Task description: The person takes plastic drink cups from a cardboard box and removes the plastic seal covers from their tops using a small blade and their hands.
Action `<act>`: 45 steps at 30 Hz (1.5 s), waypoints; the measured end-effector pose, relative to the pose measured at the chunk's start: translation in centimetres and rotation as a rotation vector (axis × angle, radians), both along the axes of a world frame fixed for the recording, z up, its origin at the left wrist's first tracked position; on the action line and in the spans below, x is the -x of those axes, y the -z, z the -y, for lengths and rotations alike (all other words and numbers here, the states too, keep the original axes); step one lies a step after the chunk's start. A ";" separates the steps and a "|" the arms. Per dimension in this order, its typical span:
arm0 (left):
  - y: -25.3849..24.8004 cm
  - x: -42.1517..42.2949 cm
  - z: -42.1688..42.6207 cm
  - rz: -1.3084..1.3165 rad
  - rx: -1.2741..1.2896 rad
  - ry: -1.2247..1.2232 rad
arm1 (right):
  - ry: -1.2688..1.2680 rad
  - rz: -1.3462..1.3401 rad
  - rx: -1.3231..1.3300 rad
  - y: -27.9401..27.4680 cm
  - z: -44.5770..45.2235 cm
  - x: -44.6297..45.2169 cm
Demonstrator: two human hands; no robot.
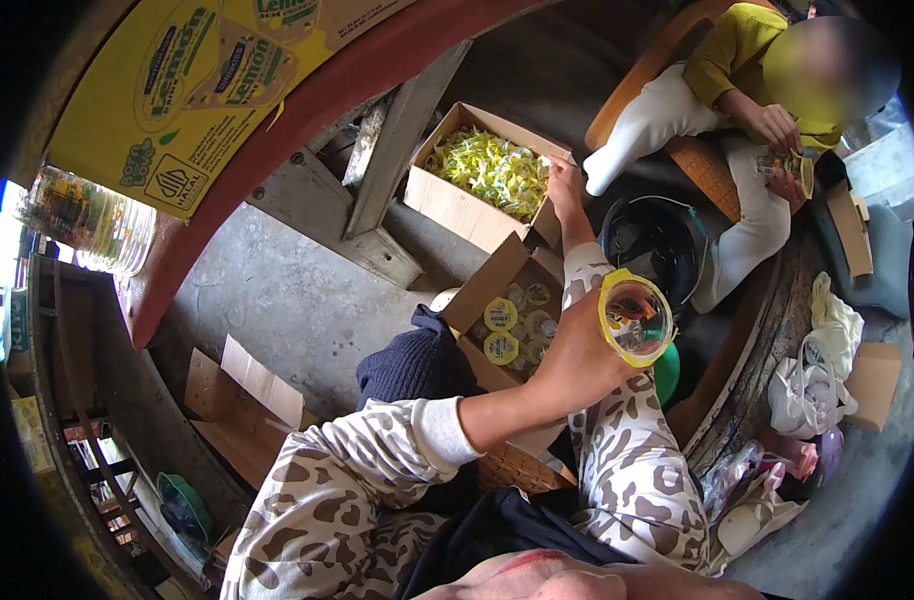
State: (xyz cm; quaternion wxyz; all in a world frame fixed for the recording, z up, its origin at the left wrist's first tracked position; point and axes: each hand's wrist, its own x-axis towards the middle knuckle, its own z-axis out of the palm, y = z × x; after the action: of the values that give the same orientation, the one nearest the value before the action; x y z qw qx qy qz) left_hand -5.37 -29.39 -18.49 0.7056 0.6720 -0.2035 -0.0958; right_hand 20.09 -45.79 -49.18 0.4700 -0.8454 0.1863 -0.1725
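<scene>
My left hand (580, 350) is wrapped round a clear plastic cup (637, 318) with a yellow rim and a printed pattern in orange and dark tones. Farther out, my right hand (567, 184) reaches to the right side of a cardboard box (457, 207) heaped with small yellow-and-clear wrapped pieces (487, 170). Its fingers are drawn together at the heap's edge; whatever they pinch is too small to make out. Below the forearms, an open carton (487, 285) holds several cups, some with yellow printed lids (500, 314).
A black bucket (657, 245) stands right of my right arm. A seated co-worker (737, 60) at upper right holds a similar cup (799, 172). Dark knit cloth (417, 362) and an open cardboard box (242, 400) lie to the left. Bags (812, 390) lie at right.
</scene>
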 end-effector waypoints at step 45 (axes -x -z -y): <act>2.1 -1.8 1.0 0.088 -0.053 -0.052 | -0.747 -0.746 0.370 1.5 -4.1 37.6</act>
State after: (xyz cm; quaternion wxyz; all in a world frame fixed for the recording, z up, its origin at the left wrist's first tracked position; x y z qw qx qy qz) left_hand -3.61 -30.42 -20.55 0.6802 0.6990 -0.2142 -0.0534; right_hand -17.46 -41.68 -50.65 0.2451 -0.9261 -0.0058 0.2868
